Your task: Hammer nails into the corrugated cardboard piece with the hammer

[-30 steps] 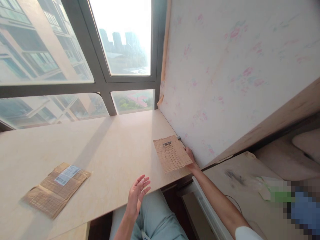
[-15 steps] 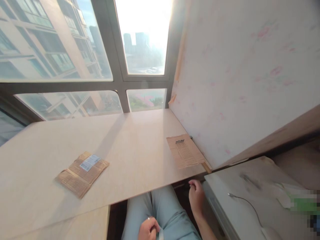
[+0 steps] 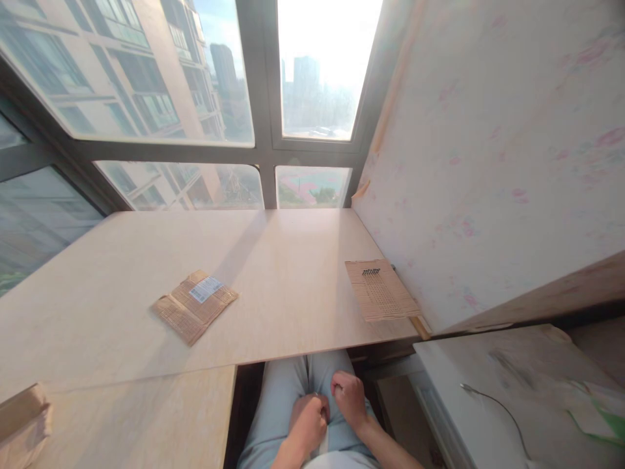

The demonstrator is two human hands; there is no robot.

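My left hand (image 3: pixel 311 417) rests over my lap with its fingers curled in. What it holds, if anything, is hidden. Just to its right is my right hand (image 3: pixel 348 393), also closed, its palm turned from view. Both hands are below the table's front edge and apart from anything on the tabletop. Nearest to my right hand lies a flat piece of corrugated cardboard (image 3: pixel 390 301), with rows of small holes and a row of several small dark pin-like pieces (image 3: pixel 371 272) near its far edge. A brown paper package (image 3: pixel 183 312) with a white label (image 3: pixel 207 289) lies farther left.
The pale tabletop (image 3: pixel 293 280) runs back to the window (image 3: pixel 315 85). A wooden strip (image 3: pixel 420 327) sticks out beneath the cardboard by the papered wall (image 3: pixel 488 163). At right, a cabinet top (image 3: pixel 454 358) bears a cable (image 3: pixel 495 397). Another brown package (image 3: pixel 24 417) is at lower left.
My right hand has come left from beside the cabinet to over my lap, next to my left hand. My left hand has moved slightly up. The view has swung left.
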